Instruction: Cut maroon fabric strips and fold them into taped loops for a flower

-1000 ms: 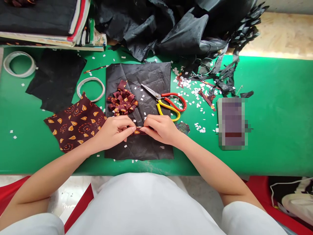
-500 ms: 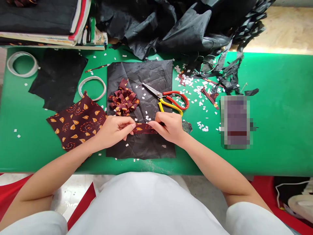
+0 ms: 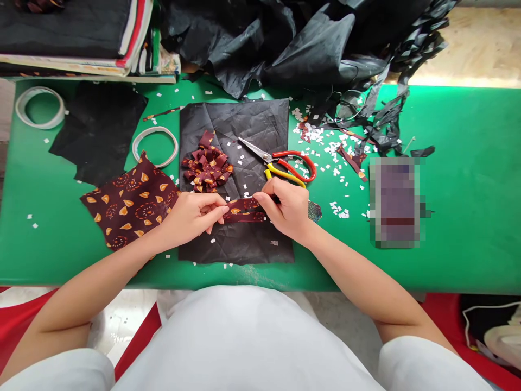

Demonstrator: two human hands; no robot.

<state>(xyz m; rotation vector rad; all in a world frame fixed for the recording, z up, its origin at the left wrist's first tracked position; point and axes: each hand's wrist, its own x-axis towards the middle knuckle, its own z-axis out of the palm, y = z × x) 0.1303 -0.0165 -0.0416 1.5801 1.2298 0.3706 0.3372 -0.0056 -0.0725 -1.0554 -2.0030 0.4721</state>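
Note:
Pinched at its left end by my left hand [image 3: 191,218], a maroon fabric strip [image 3: 246,205] with orange drop-shaped print runs across to my right hand [image 3: 287,210]. My right thumb and curled fingers are closed on its other end. A narrow gap parts the strip's upper and lower lengths. Below lies a creased black sheet [image 3: 236,247]. A looped maroon fabric flower [image 3: 208,165] rests just beyond my left hand. Beyond my right hand are scissors [image 3: 280,161] with one red and one yellow handle. Left of my left hand lies a larger printed fabric piece [image 3: 130,201].
Two tape rolls [image 3: 173,152] and a black fabric piece [image 3: 101,130] lie left. White paper bits [image 3: 315,134] and dark scraps scatter to the right, near a blurred flat object [image 3: 396,201]. Crumpled black material [image 3: 280,43] and stacked books [image 3: 89,62] line the back.
My right hand has moved slightly up and away. The strip's upper length has lifted from the lower one, so a gap now shows between them. My left hand keeps its pinch.

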